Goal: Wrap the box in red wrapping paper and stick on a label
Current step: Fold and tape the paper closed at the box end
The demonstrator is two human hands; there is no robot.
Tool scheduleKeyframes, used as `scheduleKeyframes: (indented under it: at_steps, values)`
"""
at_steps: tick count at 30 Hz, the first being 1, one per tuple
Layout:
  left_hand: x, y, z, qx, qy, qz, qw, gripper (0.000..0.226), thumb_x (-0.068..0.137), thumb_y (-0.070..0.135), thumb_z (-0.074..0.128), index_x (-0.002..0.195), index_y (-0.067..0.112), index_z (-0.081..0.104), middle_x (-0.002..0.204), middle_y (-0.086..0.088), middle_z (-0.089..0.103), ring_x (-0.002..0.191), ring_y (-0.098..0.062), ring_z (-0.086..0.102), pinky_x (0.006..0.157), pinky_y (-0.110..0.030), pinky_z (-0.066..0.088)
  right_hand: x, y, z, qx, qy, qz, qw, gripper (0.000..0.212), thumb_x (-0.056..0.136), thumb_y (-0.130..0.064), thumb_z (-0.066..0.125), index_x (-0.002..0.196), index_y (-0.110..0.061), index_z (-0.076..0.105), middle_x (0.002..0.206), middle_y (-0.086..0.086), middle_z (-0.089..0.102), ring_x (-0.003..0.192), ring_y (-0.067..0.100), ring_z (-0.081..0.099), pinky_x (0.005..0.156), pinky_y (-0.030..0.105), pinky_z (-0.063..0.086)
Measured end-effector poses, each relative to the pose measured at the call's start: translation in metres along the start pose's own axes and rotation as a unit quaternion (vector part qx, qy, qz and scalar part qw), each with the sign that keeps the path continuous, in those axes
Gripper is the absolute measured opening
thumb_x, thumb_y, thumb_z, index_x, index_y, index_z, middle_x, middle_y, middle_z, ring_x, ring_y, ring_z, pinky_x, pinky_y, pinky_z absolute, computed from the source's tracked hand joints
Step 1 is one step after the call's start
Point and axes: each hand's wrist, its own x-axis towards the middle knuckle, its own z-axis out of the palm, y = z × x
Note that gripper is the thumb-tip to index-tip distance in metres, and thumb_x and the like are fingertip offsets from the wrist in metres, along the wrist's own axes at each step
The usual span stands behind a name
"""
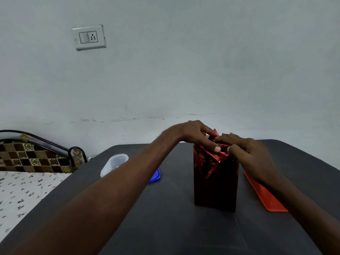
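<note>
Person, head view: two arms visible, both bare from the lower frame edge to the fingertips; no sleeve, cuff or glove shows. Left hand (pixel 193 133): fine hair along the wrist edge, thumbnail short and pale, no ring. Right hand (pixel 252 153): wrist bare, no watch or band. Forearms long and slender, the left one filling the lower left of frame
</note>
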Motion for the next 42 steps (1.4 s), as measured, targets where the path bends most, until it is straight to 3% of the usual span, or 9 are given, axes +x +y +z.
scheduleKeyframes:
  at_steps: [5, 8, 11, 17, 22, 29, 35, 38, 42]
  values:
    - [-0.01, 0.002, 0.0, -0.011, 0.035, 0.014, 0.999, 0.08, 0.059, 0.076, 0.074, 0.133, 0.049, 0.055, 0.123, 0.014, 0.062, 0.111, -0.003, 0.056, 0.101, -0.029, 0.042, -0.002, -0.002, 0.003, -0.01, 0.026, -0.004, 1.0, 0.054, 0.076, -0.041, 0.036, 0.114, -0.041, 0.074, 0.122, -0.013, 0.071, 0.126, 0.002, 0.055, 0.103, 0.026, 0.045]
    - [-0.027, 0.006, -0.023, -0.067, 0.086, 0.031, 0.994, 0.052, 0.083, 0.051, 0.074, 0.131, 0.036, 0.063, 0.122, 0.01, 0.066, 0.097, 0.005, 0.059, 0.088, -0.025, 0.045, -0.003, -0.004, 0.002, -0.007, 0.036, -0.013, 0.999, 0.054, 0.077, -0.043, 0.035, 0.114, -0.038, 0.075, 0.12, -0.016, 0.071, 0.118, -0.002, 0.057, 0.091, 0.007, 0.04]
    - [-0.034, 0.004, -0.04, -0.087, 0.126, 0.052, 0.987, 0.029, 0.088, 0.034, 0.074, 0.115, 0.022, 0.075, 0.108, 0.008, 0.074, 0.094, -0.003, 0.065, 0.079, -0.025, 0.054, -0.002, -0.001, 0.003, -0.004, 0.034, -0.011, 0.999, 0.059, 0.076, -0.047, 0.034, 0.115, -0.033, 0.075, 0.128, -0.012, 0.067, 0.131, -0.001, 0.049, 0.108, 0.018, 0.038]
    - [-0.02, 0.009, -0.015, -0.018, 0.057, 0.054, 0.997, 0.038, 0.078, 0.037, 0.082, 0.114, 0.026, 0.075, 0.106, 0.014, 0.073, 0.094, 0.003, 0.064, 0.092, -0.02, 0.048, -0.002, -0.004, 0.004, -0.002, 0.047, -0.02, 0.999, 0.06, 0.075, -0.045, 0.033, 0.114, -0.03, 0.076, 0.119, -0.019, 0.067, 0.12, -0.002, 0.055, 0.093, 0.0, 0.033]
    - [-0.014, 0.007, -0.003, -0.034, 0.055, 0.052, 0.997, 0.045, 0.074, 0.043, 0.084, 0.117, 0.034, 0.073, 0.106, 0.019, 0.066, 0.094, 0.002, 0.061, 0.085, -0.02, 0.046, -0.003, -0.001, 0.003, 0.004, 0.034, -0.017, 0.999, 0.058, 0.077, -0.04, 0.034, 0.117, -0.029, 0.075, 0.128, -0.01, 0.067, 0.135, 0.004, 0.047, 0.113, 0.03, 0.038]
    - [-0.017, 0.009, -0.003, -0.06, 0.028, 0.051, 0.997, 0.043, 0.078, 0.038, 0.082, 0.12, 0.033, 0.071, 0.104, 0.019, 0.068, 0.088, 0.01, 0.061, 0.08, -0.015, 0.046, -0.001, -0.005, 0.006, 0.077, 0.033, 0.021, 0.996, 0.049, 0.08, -0.032, 0.04, 0.113, -0.03, 0.077, 0.131, -0.004, 0.066, 0.137, 0.004, 0.046, 0.115, 0.032, 0.037]
    - [-0.02, 0.007, -0.001, -0.061, 0.044, 0.034, 0.997, 0.046, 0.077, 0.041, 0.082, 0.121, 0.03, 0.071, 0.115, 0.01, 0.069, 0.102, -0.002, 0.063, 0.098, -0.03, 0.052, -0.009, -0.009, 0.004, 0.078, 0.125, 0.05, 0.988, 0.034, 0.094, -0.02, 0.05, 0.115, -0.02, 0.076, 0.123, -0.01, 0.066, 0.108, -0.005, 0.06, 0.078, -0.001, 0.04]
    - [-0.021, 0.008, 0.001, -0.074, 0.044, 0.028, 0.996, 0.048, 0.077, 0.041, 0.083, 0.121, 0.028, 0.071, 0.119, 0.01, 0.068, 0.103, 0.001, 0.06, 0.099, -0.029, 0.049, -0.014, 0.011, 0.001, -0.048, 0.225, 0.084, 0.969, 0.033, 0.091, -0.021, 0.049, 0.103, -0.021, 0.079, 0.092, 0.001, 0.077, 0.073, 0.008, 0.063, 0.065, 0.023, 0.048]
    - [-0.023, 0.005, 0.0, -0.076, 0.05, 0.023, 0.996, 0.05, 0.076, 0.042, 0.083, 0.122, 0.029, 0.071, 0.119, 0.012, 0.067, 0.098, 0.006, 0.058, 0.096, -0.026, 0.048, -0.016, 0.04, -0.016, -0.277, 0.141, 0.117, 0.943, 0.028, 0.086, -0.02, 0.052, 0.061, -0.012, 0.059, 0.059, 0.003, 0.06, 0.058, 0.029, 0.057, 0.053, 0.033, 0.044]
